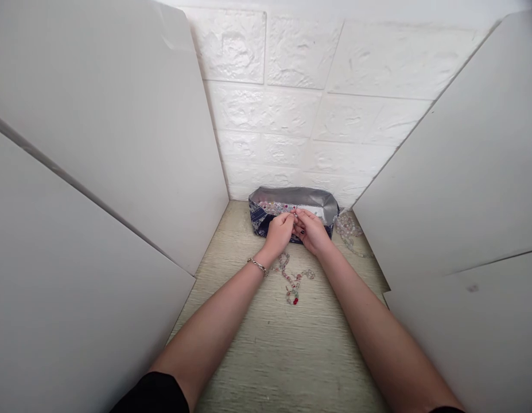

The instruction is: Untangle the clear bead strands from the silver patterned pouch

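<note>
A dark blue patterned pouch (259, 221) with a silver lining stands open against the wall, with many small pink, clear and red beads (274, 207) inside. My left hand (280, 232) and my right hand (311, 230) meet over its front edge, fingertips pinched together. What lies between the fingertips is too small to make out. A strand of clear, pink and red beads (289, 279) trails on the surface just below my hands. A silver bracelet is on my left wrist.
Another heap of pale bead strands (347, 226) lies right of the pouch. White panels (162, 143) (455, 172) rise on both sides, and a white brick-patterned wall (291, 109) closes the back. The surface (270, 355) is pale green wood grain.
</note>
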Demonstrator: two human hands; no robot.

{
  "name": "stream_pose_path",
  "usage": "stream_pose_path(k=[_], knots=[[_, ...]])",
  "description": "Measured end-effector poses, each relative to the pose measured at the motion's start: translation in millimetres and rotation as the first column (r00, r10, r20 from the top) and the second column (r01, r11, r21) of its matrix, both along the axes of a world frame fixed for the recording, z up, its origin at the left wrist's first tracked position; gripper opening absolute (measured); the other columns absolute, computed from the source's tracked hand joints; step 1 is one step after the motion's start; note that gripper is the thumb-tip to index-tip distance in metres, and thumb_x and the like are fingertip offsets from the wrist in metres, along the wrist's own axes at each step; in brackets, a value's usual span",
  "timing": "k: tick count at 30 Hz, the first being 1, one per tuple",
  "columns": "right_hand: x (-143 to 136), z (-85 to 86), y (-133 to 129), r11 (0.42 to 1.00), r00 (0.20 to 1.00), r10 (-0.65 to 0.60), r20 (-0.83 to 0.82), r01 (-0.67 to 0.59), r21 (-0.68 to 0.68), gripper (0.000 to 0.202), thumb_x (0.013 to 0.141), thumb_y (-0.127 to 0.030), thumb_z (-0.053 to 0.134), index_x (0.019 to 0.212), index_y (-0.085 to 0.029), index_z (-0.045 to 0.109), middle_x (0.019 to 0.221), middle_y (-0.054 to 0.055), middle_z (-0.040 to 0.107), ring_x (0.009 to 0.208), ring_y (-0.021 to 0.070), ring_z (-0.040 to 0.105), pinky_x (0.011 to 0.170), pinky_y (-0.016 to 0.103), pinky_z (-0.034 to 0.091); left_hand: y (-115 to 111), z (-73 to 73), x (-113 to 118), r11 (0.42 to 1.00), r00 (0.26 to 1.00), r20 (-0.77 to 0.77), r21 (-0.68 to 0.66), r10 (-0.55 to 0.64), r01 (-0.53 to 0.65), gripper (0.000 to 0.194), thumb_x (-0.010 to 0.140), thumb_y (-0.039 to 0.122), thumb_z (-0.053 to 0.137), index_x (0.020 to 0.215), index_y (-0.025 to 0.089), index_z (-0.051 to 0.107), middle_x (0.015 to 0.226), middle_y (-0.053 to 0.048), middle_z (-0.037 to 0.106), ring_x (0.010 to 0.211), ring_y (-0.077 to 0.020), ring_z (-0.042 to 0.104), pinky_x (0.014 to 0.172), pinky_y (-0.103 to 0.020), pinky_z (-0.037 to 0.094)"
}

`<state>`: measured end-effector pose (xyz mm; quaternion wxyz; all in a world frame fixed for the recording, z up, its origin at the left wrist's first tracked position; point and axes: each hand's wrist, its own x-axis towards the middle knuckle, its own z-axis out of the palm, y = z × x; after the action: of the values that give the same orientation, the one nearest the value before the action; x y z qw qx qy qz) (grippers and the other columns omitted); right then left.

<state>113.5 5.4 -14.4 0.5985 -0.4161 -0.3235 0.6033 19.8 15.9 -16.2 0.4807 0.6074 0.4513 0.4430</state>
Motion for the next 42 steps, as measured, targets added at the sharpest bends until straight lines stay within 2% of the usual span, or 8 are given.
stream_pose_path(k=[13, 30, 42], knots=[[-1.7, 1.0, -0.7, 1.000, 1.000, -0.016, 0.022, 0.016, 0.004, 0.020, 0.061, -0.035, 0.062, 0.070, -0.018, 0.057, 0.047, -0.006, 0.041, 0.039, 0.0050, 0.034, 0.040, 0.020, 0.033, 1.2, -5.7, 1.1, 0.997, 1.000, -0.029, 0.080, -0.003, 0.005, 0.024, 0.073, 0.030, 0.036, 0.060, 0.015, 0.048, 0.062, 0.000, 0.052, 0.058, -0.0084, 0.043, 0.057, -0.021, 0.034], [-2.1, 0.0, -0.4, 1.000, 0.999, -0.023, 0.047, 0.022, 0.018, 0.020, 0.061, -0.036, 0.061, 0.068, -0.018, 0.056, 0.050, -0.004, 0.045, 0.041, 0.0054, 0.035, 0.039, 0.020, 0.031, -0.1, -6.4, 1.0, 0.995, 0.999, -0.043, 0.101, -0.015, 0.020, 0.024, 0.073, 0.033, 0.037, 0.060, 0.015, 0.049, 0.061, 0.000, 0.052, 0.058, -0.0086, 0.043, 0.055, -0.021, 0.033], [-1.9, -1.2, 0.3, 0.999, 0.998, -0.028, 0.057, 0.026, 0.031, 0.019, 0.061, -0.036, 0.061, 0.069, -0.018, 0.056, 0.049, -0.004, 0.044, 0.041, 0.0062, 0.036, 0.040, 0.021, 0.031, 0.6, -5.4, 1.5, 0.998, 0.999, -0.035, 0.060, -0.017, 0.019, 0.024, 0.072, 0.031, 0.037, 0.061, 0.015, 0.052, 0.064, -0.001, 0.055, 0.058, -0.0089, 0.045, 0.056, -0.021, 0.034]])
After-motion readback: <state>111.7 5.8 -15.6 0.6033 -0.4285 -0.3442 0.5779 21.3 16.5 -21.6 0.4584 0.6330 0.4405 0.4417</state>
